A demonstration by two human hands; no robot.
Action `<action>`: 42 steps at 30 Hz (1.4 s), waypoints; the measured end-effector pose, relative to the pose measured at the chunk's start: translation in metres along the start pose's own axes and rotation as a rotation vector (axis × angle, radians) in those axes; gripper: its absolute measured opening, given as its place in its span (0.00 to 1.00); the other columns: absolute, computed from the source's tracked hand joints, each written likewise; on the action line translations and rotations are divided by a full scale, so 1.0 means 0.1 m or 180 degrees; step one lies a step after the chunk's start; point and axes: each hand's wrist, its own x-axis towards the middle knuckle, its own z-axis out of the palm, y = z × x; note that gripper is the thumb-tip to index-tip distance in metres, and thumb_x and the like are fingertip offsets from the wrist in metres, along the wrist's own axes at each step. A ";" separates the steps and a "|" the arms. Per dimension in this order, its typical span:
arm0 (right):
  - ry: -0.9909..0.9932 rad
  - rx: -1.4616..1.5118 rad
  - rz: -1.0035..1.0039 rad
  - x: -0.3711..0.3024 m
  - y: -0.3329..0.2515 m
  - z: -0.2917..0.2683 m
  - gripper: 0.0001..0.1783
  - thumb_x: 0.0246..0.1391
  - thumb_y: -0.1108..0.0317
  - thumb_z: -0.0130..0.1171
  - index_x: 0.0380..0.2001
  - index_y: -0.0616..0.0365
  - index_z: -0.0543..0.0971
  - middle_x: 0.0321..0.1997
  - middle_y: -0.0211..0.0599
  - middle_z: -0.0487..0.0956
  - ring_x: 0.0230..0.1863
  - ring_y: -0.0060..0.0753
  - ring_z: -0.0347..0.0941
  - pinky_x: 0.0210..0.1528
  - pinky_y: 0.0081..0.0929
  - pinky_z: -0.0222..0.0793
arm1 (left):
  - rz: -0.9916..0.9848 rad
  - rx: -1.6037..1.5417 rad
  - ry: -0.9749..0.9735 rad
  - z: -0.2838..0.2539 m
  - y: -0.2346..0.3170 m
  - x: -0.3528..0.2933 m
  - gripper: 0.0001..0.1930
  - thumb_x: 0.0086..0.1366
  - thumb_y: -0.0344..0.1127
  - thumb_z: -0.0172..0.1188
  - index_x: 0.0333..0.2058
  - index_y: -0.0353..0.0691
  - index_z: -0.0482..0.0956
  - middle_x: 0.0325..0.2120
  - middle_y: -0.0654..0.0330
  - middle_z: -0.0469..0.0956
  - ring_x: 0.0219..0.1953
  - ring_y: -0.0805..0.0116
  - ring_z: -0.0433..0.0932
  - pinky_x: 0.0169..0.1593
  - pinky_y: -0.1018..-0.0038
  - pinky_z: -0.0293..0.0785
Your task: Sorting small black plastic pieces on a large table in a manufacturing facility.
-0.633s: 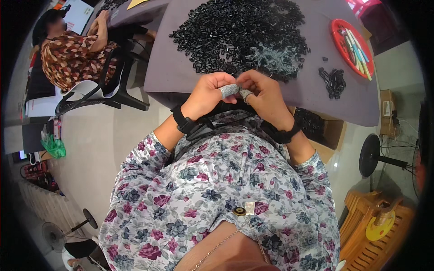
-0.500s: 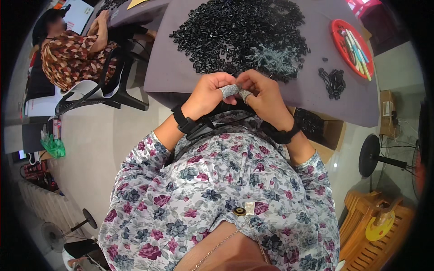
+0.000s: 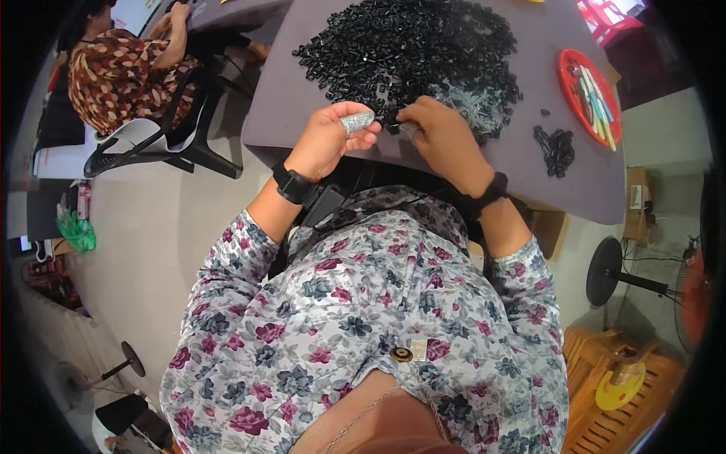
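Note:
My left hand (image 3: 331, 141) is raised at the table's near edge, palm partly up. Its fingers are loosely bent and apart, one of them wrapped in a grey cover (image 3: 357, 122); nothing shows between them. To its right, my right hand (image 3: 448, 140) reaches over the edge of the pile. Thumb and fingers are pinched together, a grey cover on one digit, and what they hold is hidden. Beyond both hands spreads a large pile of small black plastic pieces (image 3: 408, 57). A heap of thin grey pieces (image 3: 465, 106) lies on its near right side.
On the right of the cloth-covered table (image 3: 560, 198) are a small black cluster (image 3: 554, 151) and a red tray (image 3: 566, 64) of pens or tools. A person (image 3: 121, 83) sits at another table, left. A fan (image 3: 603, 271) and wooden chair (image 3: 605, 393) stand at right.
My hands, together before, have moved apart and forward. The right hand has moved to the pile's near edge. The view has shifted slightly, and the seated person's head and hands have moved.

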 end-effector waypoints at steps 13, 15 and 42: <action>-0.0089 -0.0168 0.0217 -0.07 0.09 -0.18 0.12 0.51 0.80 0.60 0.40 0.57 0.81 0.39 0.43 0.80 0.42 0.52 0.80 0.44 0.44 0.75 | -0.0037 0.0087 0.0020 0.05 -0.04 -0.01 0.07 0.73 0.32 0.60 0.44 0.36 0.81 0.36 0.55 0.85 0.34 0.68 0.86 0.41 0.73 0.85; -0.0147 -0.0134 0.0192 -0.07 0.08 -0.16 0.12 0.51 0.79 0.60 0.40 0.58 0.81 0.39 0.43 0.80 0.42 0.52 0.80 0.44 0.44 0.76 | -0.0037 0.0084 0.0000 0.04 -0.04 -0.02 0.07 0.73 0.33 0.61 0.44 0.37 0.80 0.37 0.55 0.85 0.34 0.68 0.86 0.41 0.73 0.85; -0.0214 0.1932 0.0996 -0.16 0.05 -0.12 0.17 0.56 0.80 0.56 0.49 0.63 0.83 0.41 0.33 0.81 0.37 0.28 0.80 0.40 0.26 0.77 | 0.0046 0.0452 -0.0089 0.18 -0.02 -0.07 0.06 0.73 0.32 0.60 0.44 0.39 0.81 0.37 0.58 0.85 0.34 0.73 0.85 0.41 0.76 0.84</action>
